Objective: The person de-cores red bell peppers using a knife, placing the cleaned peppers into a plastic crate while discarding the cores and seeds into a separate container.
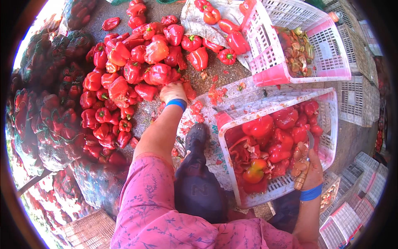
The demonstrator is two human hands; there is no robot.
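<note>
My left hand [173,92] reaches down to the near edge of a heap of red bell peppers [133,71] on the ground. Its fingers are mostly hidden among the peppers, so I cannot tell whether they grip one. A red bell pepper [160,74] lies right at its fingertips. Over the right side of a tilted pink-and-white crate [286,194], my right hand [314,169] is closed round the wooden handle of a knife [302,176]. The blade points up and away. Inside that crate are red bell peppers [280,145], some torn or cut, and one yellow-green pepper [254,172].
A second pink-and-white crate [271,76] beyond holds pepper cores and scraps [297,52]. Net sacks of peppers [52,124] crowd the left. Stacked crates [356,95] line the right. Red scraps [216,94] litter the sacking beside my boot [197,136].
</note>
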